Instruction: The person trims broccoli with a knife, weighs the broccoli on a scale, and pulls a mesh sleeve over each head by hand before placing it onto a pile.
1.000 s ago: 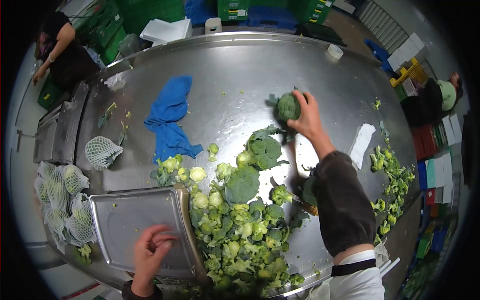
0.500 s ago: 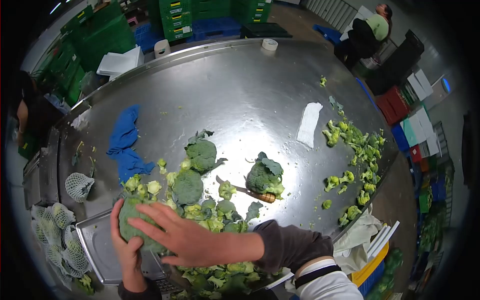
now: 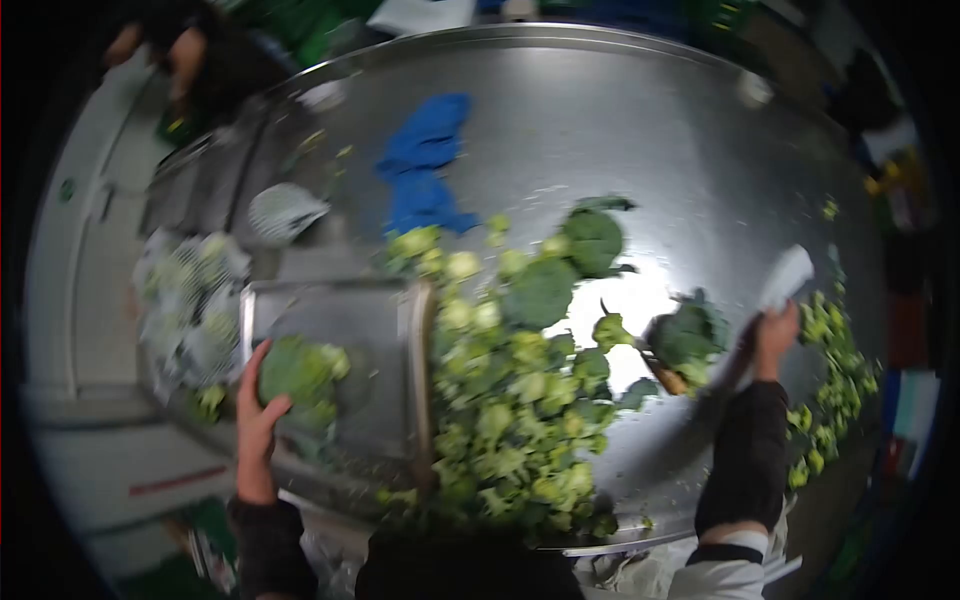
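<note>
My left hand [image 3: 262, 408] grips a broccoli head [image 3: 298, 378] from its left side, over the metal tray [image 3: 418, 345]. The head lies tilted, with paler florets on its right. At the far right, my right hand [image 3: 775, 335] has its fingers closed on the lower end of a flat white net sleeve [image 3: 789, 277], lifted a little off the table. Near that hand a broccoli head [image 3: 690, 335] rests against a knife, whose wooden handle [image 3: 670, 379] shows below it. Motion blurs both hands somewhat.
Cut florets [image 3: 510, 420] pile up mid-table, with whole heads [image 3: 592, 243] behind. More florets [image 3: 835, 380] line the right edge. A blue cloth [image 3: 425, 160] lies at the back. Netted broccoli [image 3: 195, 305] sits left of the tray. Another person's arm [image 3: 187, 60] shows at upper left.
My right hand has left the broccoli head and reached far right, taking hold of the white net sleeve. My left hand keeps the head over the tray. The view has turned left.
</note>
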